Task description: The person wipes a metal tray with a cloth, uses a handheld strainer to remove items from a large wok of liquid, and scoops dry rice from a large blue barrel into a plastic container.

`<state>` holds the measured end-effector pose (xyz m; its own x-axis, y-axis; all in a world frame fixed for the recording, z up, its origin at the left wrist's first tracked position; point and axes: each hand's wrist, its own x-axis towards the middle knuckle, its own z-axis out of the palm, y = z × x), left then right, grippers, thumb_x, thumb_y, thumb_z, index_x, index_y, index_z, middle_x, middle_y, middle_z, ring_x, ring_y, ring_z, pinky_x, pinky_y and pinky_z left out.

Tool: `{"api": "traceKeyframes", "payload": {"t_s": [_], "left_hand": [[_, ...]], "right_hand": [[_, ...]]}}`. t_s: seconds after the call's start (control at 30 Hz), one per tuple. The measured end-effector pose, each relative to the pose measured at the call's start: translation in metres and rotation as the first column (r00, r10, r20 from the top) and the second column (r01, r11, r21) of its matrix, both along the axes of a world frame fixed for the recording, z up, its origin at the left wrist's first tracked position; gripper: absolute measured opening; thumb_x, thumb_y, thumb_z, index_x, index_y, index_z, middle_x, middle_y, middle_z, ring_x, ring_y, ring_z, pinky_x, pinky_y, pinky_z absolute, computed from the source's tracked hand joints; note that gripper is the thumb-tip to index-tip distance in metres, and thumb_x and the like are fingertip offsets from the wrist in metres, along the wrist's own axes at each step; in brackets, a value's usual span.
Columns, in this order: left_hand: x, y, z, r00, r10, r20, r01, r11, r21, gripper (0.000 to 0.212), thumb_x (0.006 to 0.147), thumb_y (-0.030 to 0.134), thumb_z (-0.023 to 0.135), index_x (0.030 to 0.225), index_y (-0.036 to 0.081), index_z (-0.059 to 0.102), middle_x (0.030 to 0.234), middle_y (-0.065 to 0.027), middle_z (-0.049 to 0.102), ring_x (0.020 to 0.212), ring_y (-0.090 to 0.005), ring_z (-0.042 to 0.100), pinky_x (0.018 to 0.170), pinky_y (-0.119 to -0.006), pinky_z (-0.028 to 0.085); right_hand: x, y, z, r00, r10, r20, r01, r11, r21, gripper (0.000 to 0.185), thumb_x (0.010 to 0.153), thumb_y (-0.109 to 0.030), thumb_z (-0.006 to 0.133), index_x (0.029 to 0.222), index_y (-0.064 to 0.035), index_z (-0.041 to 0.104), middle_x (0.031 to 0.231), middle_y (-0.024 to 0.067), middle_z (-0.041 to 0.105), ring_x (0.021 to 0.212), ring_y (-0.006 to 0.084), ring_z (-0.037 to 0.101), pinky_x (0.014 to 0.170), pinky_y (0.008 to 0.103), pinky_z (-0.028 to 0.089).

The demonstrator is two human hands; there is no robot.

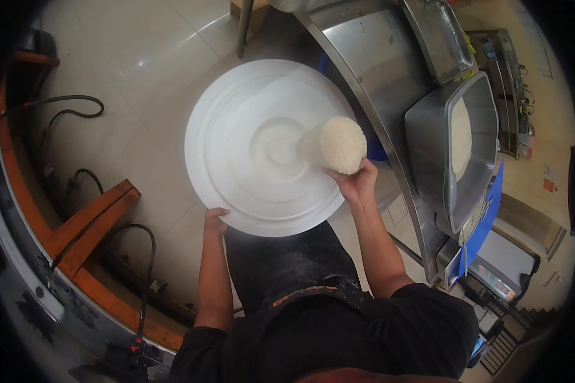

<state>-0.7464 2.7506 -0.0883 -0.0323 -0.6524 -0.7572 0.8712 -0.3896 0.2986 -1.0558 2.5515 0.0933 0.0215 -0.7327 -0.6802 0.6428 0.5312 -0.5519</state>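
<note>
My right hand [357, 182] grips a vessel, mostly hidden, heaped with pale grains that look like rice [343, 143]. This load hangs above the right part of a large round white plastic piece [239, 182] with concentric rings. Whether that piece is a lid or an open tub, I cannot tell. My left hand [215, 221] holds its near-left rim, thumb on top and fingers hidden beneath. On the steel counter to the right stands a deep grey tub [429, 143] containing a pale mass of similar grain [461, 139].
The stainless steel counter [364, 43] curves along my right side, bearing a metal pan [441, 40] and a blue sheet [488, 215]. At left are an orange metal frame [93, 225] and black hoses [151, 244]. A blue object [376, 151] shows beneath the counter edge.
</note>
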Motion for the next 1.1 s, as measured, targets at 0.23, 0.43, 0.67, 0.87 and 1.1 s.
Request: {"api": "traceKeyframes", "payload": {"t_s": [0.23, 0.43, 0.67, 0.87, 1.1], "left_hand": [[0.013, 0.003, 0.026, 0.999, 0.003, -0.042, -0.004, 1.000, -0.019, 0.067, 0.056, -0.003, 0.051, 0.123, -0.008, 0.043, 0.115, -0.0205, 0.054, 0.109, -0.0393, 0.051, 0.098, -0.049, 0.042], [0.010, -0.009, 0.005, 0.997, 0.005, -0.079, -0.003, 1.000, 0.015, 0.063, 0.057, -0.006, 0.052, 0.119, -0.007, 0.045, 0.107, -0.0190, 0.056, 0.099, -0.0394, 0.055, 0.093, -0.051, 0.043], [-0.001, -0.032, 0.016, 0.998, -0.015, -0.057, 0.016, 1.000, 0.002, 0.057, 0.057, -0.005, 0.052, 0.114, -0.005, 0.048, 0.107, -0.0172, 0.054, 0.104, -0.0383, 0.052, 0.093, -0.051, 0.043], [-0.010, -0.038, 0.015, 0.997, -0.079, -0.020, 0.080, 0.996, 0.047, 0.060, 0.058, -0.003, 0.052, 0.117, -0.008, 0.045, 0.111, -0.0180, 0.053, 0.108, -0.0379, 0.050, 0.098, -0.050, 0.039], [-0.006, -0.046, 0.039, 0.997, -0.070, -0.025, 0.069, 0.996, -0.050, 0.064, 0.057, -0.004, 0.052, 0.121, -0.004, 0.045, 0.113, -0.0162, 0.054, 0.108, -0.0373, 0.050, 0.098, -0.049, 0.040]], "right_hand": [[0.020, 0.007, 0.097, 0.987, 0.162, 0.001, -0.162, 0.987, -0.004, 0.064, 0.071, -0.016, 0.045, 0.132, 0.0011, 0.036, 0.130, 0.0221, 0.043, 0.118, 0.0405, 0.047, 0.092, 0.0617, 0.040], [0.003, 0.000, 0.207, 0.989, 0.145, 0.019, -0.144, 0.987, -0.069, 0.060, 0.072, -0.019, 0.046, 0.128, 0.0025, 0.040, 0.126, 0.0235, 0.046, 0.114, 0.0401, 0.049, 0.086, 0.0579, 0.049], [-0.069, -0.001, 0.314, 0.997, -0.077, -0.007, 0.073, 0.973, -0.220, 0.059, 0.076, -0.023, 0.049, 0.131, -0.0042, 0.040, 0.135, 0.0209, 0.037, 0.127, 0.0425, 0.032, 0.103, 0.0618, 0.026], [-0.172, -0.012, 0.334, 0.840, -0.345, -0.418, 0.228, 0.925, -0.306, 0.056, 0.077, -0.020, 0.056, 0.128, -0.0023, 0.040, 0.131, 0.0206, 0.037, 0.125, 0.0392, 0.032, 0.103, 0.0579, 0.029], [-0.166, -0.047, 0.242, -0.849, -0.209, -0.486, -0.319, 0.935, 0.155, 0.053, 0.055, -0.015, 0.077, 0.106, -0.0179, 0.062, 0.124, 0.0236, 0.033, 0.120, 0.0446, 0.029, 0.098, 0.0476, 0.035]]}}
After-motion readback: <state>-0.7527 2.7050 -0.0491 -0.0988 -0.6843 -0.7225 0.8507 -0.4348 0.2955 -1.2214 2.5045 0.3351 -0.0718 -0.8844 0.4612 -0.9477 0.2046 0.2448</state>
